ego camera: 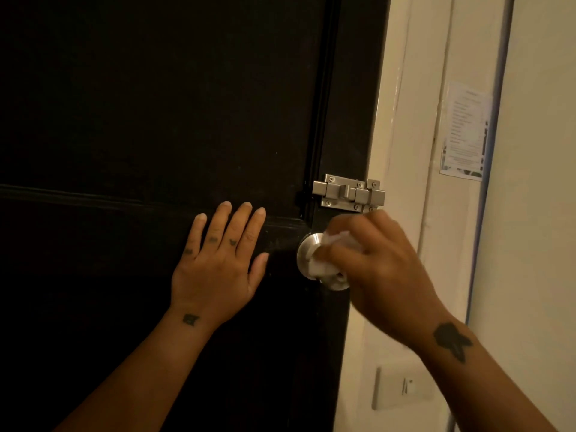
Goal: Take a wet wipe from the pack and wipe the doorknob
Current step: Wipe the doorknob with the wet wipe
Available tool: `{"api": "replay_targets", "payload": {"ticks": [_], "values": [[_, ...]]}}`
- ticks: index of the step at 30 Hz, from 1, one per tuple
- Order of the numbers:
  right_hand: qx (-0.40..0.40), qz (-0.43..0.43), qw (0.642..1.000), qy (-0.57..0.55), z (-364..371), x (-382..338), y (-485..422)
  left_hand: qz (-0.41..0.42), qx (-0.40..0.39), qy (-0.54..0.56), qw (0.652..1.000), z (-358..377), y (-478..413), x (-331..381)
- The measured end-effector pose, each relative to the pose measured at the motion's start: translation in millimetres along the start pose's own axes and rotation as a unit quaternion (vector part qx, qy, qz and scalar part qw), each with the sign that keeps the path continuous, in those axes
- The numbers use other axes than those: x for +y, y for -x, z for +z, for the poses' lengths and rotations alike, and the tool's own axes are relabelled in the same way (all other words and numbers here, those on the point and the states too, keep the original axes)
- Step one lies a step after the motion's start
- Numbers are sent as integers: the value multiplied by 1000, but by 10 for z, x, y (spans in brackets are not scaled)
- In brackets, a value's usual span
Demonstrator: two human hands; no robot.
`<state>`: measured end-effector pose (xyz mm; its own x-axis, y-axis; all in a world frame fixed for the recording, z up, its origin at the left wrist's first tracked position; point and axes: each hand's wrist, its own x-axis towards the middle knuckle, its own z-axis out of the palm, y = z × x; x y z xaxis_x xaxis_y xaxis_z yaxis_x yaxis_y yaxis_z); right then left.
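A round silver doorknob (307, 252) sits on the right side of a dark door (156, 120). My right hand (380, 272) is closed around a crumpled white wet wipe (338, 240) and presses it against the knob, covering most of its front. The hand is blurred. My left hand (218, 266) lies flat on the door just left of the knob, fingers spread and pointing up, holding nothing. The pack of wipes is not in view.
A silver sliding bolt latch (347, 193) is mounted just above the knob at the door's edge. To the right stand a cream door frame (405, 120), a printed paper notice (466, 132) on the wall, and a light switch plate (399, 388) lower down.
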<state>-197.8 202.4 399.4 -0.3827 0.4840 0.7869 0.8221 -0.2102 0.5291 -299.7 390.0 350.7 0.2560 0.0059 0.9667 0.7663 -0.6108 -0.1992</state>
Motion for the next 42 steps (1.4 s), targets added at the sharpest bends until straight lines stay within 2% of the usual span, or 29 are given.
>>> {"api": "replay_targets", "payload": {"ticks": [3,5,9,11,14,16,18,20,22,23,26,28,34,36,39,40,42], "values": [[-110,-104,988,35,20,-99,-35,1,7,3,1000,-3,-1,-7],[-150,-104,982,56,10,-16,-96,0,9,5,1000,-1,-2,-10],[-99,-24,994,37,-64,112,-166,0,4,4,1000,0,0,-7],[-89,-54,994,28,-37,14,-126,0,4,5,1000,-7,2,-9],[-135,-100,985,36,24,-50,-81,0,6,11,1000,-18,-3,-8],[-136,-66,988,41,4,33,-129,-1,4,7,1000,-14,-1,-12],[-105,-8,993,52,-62,118,-185,0,1,2,1000,-8,2,-11],[-67,13,996,50,-124,115,-230,-1,3,6,1000,0,6,-9],[-50,-35,997,39,-148,8,-243,-1,6,15,1000,-2,1,-7],[-66,-81,994,36,-140,-60,-229,-2,7,18,1000,-5,-2,-6],[-167,-196,965,55,-58,-166,-150,-2,3,20,1000,-5,-3,-9],[-182,-192,962,71,-20,-79,-154,0,0,15,1000,-5,-3,-9],[-94,-23,994,60,-118,179,-232,2,13,7,1000,2,12,-11],[-78,-53,995,36,-122,77,-183,2,14,5,1000,8,12,-13],[-147,-165,974,47,-50,-113,-104,3,17,10,1000,13,6,-16],[-176,-184,965,62,-30,-126,-98,4,17,10,1000,12,5,-16],[-179,-180,963,89,-21,-55,-130,6,15,8,1000,10,6,-19]]}}
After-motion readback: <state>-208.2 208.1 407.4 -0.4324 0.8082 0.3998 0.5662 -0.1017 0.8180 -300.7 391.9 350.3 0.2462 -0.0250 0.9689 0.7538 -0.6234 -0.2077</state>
